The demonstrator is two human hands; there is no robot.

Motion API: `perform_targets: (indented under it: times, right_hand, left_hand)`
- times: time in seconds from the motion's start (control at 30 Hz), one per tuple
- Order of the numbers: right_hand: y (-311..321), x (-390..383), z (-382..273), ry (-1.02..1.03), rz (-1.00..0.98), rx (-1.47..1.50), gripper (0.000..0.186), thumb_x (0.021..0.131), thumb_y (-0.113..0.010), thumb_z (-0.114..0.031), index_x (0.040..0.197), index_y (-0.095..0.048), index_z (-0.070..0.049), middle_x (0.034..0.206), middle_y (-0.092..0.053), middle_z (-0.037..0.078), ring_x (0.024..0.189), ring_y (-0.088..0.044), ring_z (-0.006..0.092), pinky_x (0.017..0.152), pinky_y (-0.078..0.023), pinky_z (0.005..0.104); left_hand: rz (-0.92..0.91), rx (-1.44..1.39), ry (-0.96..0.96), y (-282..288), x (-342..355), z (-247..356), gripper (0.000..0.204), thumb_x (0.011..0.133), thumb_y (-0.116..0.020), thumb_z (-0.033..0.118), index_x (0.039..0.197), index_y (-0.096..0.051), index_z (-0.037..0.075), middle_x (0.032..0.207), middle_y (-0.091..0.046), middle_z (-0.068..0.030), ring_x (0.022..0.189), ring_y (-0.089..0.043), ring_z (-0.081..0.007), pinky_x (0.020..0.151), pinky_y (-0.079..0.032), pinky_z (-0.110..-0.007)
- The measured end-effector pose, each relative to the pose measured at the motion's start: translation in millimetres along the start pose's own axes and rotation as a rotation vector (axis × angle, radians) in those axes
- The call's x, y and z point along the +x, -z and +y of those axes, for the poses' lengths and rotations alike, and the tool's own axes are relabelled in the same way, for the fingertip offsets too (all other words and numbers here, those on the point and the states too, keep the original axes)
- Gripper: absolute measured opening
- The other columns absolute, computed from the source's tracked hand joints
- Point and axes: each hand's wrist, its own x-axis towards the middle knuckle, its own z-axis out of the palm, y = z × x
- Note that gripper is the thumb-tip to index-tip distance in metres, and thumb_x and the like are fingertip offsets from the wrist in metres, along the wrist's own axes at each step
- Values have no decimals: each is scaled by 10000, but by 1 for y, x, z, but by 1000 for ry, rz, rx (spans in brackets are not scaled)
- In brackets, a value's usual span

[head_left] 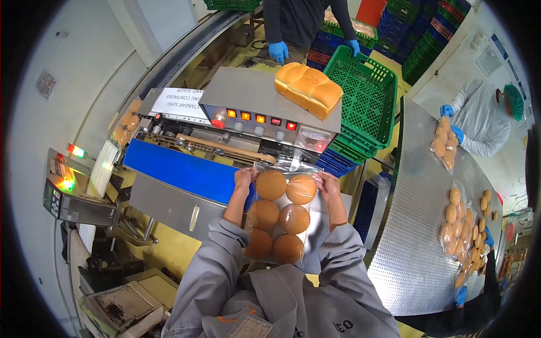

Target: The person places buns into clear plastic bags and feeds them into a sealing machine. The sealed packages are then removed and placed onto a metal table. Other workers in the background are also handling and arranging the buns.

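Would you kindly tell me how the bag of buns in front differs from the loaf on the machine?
The bag of buns shows six separate round pieces, while the loaf is one long, lobed block. The left hand and right hand hold the bag by its upper corners; the loaf rests untouched atop the metal machine. Both show golden-brown bread.

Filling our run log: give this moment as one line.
clear bag: six round buns visible; left hand: grips far-left corner; right hand: grips far-right corner; loaf: atop steel machine
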Motion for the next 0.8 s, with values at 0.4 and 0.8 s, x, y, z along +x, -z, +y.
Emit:
perform_targets:
  times: [0.4, 0.8]
  right_hand:
    - [-73, -24, 75, 294, 352, -35, 103, 810, -545, -124, 806, -551, -22, 645, -529, 41, 538, -491, 111, 475, -402, 214]
    - [-173, -184, 189, -20, 74, -171, 326, 771, -626, -150, 1030, -472, -25, 899, -575, 82, 756, -556, 126, 644, -469, 261]
  left_hand:
    - [-111, 65, -196, 86, 24, 23, 146, 791, -572, 136, 839, -563, -2, 693, -571, -46, 599, -497, -84, 520, -380, -200]
    - [-299, 246, -164, 228, -55, 20, 344, 850, -493, 298, 1024, -475, 2, 907, -541, -68, 827, -505, -127, 740, -409, -260]
